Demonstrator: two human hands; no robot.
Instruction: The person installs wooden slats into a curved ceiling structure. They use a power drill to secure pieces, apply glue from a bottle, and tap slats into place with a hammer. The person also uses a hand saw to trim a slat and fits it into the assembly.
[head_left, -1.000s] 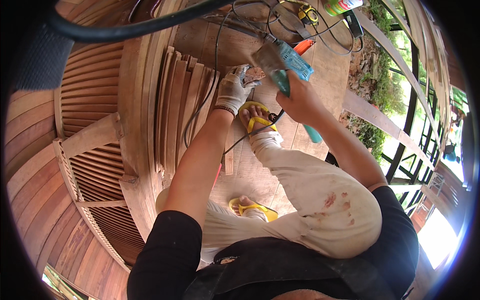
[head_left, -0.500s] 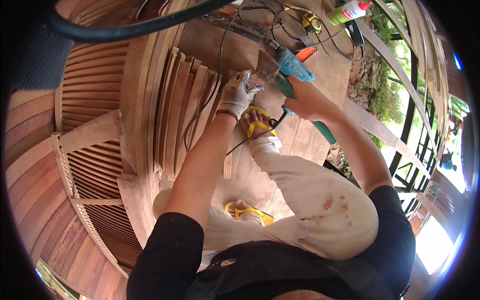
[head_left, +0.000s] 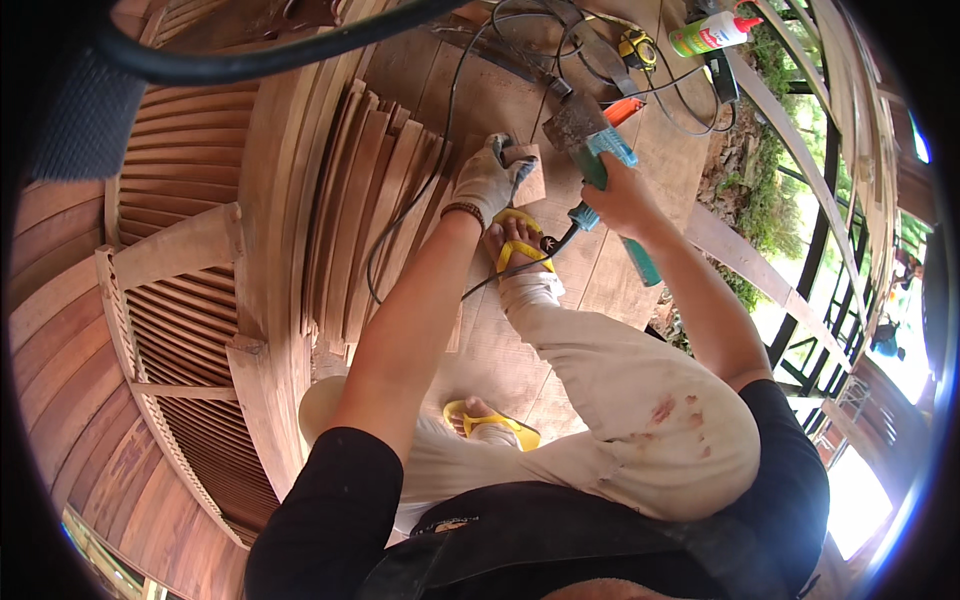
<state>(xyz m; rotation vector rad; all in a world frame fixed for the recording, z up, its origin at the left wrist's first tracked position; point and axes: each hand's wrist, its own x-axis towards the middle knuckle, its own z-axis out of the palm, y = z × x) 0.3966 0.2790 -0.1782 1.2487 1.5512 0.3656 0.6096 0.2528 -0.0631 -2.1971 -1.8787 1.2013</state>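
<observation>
My left hand [head_left: 487, 175], in a pale work glove with dark fingers, is closed on a small wooden block [head_left: 528, 180] above the plank floor. To its right, my right hand [head_left: 622, 205] is bare and wrapped round the green handle of a hammer [head_left: 575, 126]. The hammer's broad rusty brown head stands apart from the block, up and to the right. Behind the hammer lies a teal corded power tool [head_left: 612, 146], partly hidden by the hammer and my right hand. Its lower end [head_left: 583, 215] and black cord show below the hammer.
Several wooden slats [head_left: 370, 200] lean together left of my left arm, beside a slatted wooden frame [head_left: 190, 255]. A black cable [head_left: 455, 90] loops across the floor. Farther off lie a yellow tape measure [head_left: 637, 48], an orange-red object [head_left: 622, 110] and a glue bottle [head_left: 712, 35]. My sandalled foot [head_left: 520, 240] is close below the block.
The hammer head has moved right, away from my left hand. My right hand has shifted slightly right and down. The wooden block now shows plainly in my left hand.
</observation>
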